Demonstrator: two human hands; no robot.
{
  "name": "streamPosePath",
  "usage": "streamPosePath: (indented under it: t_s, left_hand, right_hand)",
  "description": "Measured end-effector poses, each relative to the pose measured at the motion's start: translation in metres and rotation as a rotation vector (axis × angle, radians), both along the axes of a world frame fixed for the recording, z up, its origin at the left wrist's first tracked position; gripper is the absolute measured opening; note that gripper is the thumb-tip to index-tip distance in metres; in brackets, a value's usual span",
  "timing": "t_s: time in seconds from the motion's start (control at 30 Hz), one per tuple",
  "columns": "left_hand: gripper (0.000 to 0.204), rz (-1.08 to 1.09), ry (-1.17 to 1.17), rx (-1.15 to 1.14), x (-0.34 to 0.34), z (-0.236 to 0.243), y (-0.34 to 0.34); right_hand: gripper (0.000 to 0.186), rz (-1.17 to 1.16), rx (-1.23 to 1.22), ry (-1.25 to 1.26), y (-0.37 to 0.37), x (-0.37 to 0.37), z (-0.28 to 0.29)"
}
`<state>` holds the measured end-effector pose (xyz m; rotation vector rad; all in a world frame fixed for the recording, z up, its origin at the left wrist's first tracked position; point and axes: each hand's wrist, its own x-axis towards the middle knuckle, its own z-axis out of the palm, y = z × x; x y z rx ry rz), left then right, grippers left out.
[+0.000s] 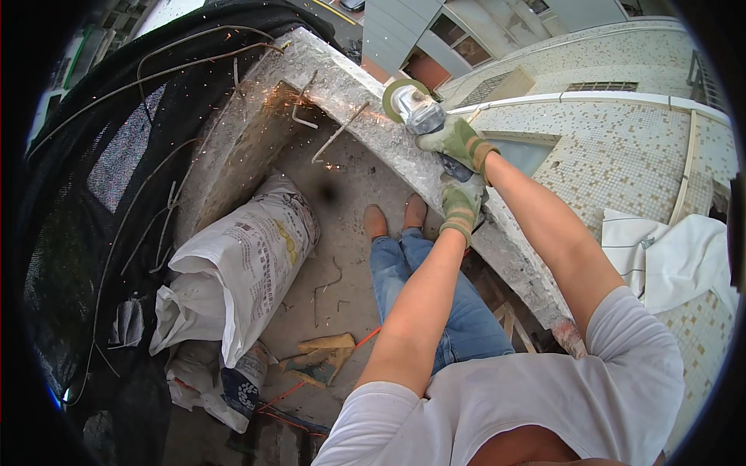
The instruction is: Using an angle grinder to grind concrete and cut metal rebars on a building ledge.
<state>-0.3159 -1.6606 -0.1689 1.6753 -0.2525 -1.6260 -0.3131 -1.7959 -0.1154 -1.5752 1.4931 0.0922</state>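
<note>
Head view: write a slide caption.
Gloved left hand and right hand hold an angle grinder at a concrete ledge, sparks flying.

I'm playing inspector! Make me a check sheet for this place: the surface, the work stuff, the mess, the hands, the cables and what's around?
Surface: rough, broken concrete wall top; grey floor below.
Job's things: angle grinder held at the wall; orange sparks; bent metal rod.
Clutter: stuffed white sack; thin bent wire.
Hands: left hand and right hand, green-gloved, gripping the grinder.
Cables: orange cord on the floor; both ends hidden.
Surroundings: black netting, tiled wall, white cloth.
</note>
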Motion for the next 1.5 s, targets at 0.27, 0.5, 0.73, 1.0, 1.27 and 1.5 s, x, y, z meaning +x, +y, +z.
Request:
streamPosePath:
  t_s: [0.27, 0.5, 0.73, 1.0, 1.27, 1.5]
  left_hand:
    - [0.058, -0.062, 0.029, 0.054, 0.005, 0.010, -0.002]
    - [0.053, -0.090, -0.052, -0.004, 0.004, 0.007, -0.003]
    - [0.058, 0.016, 0.189, 0.077, 0.013, 0.034, -0.007]
    - [0.056, -0.050, -0.010, 0.013, 0.013, 0.032, -0.008]
    - [0.054, -0.014, 0.007, -0.044, 0.010, 0.026, -0.005]
    - [0.040, -0.150, -0.014, 0.042, 0.009, 0.022, -0.006]
  right_hand:
    - [0.055, 0.001, 0.005, 0.004, -0.001, 0.001, 0.003]
    - [0.053, -0.017, 0.028, -0.013, -0.001, 0.001, 0.001]
    - [0.052, 0.025, 0.026, 0.018, -0.003, 0.002, 0.002]
    - [0.052, 0.053, 0.011, 0.065, -0.003, 0.003, 0.003]
    - [0.052, 0.034, 0.026, 0.046, -0.002, 0.004, 0.009]
    - [0.051, 0.016, 0.061, 0.062, -0.003, 0.006, 0.014]
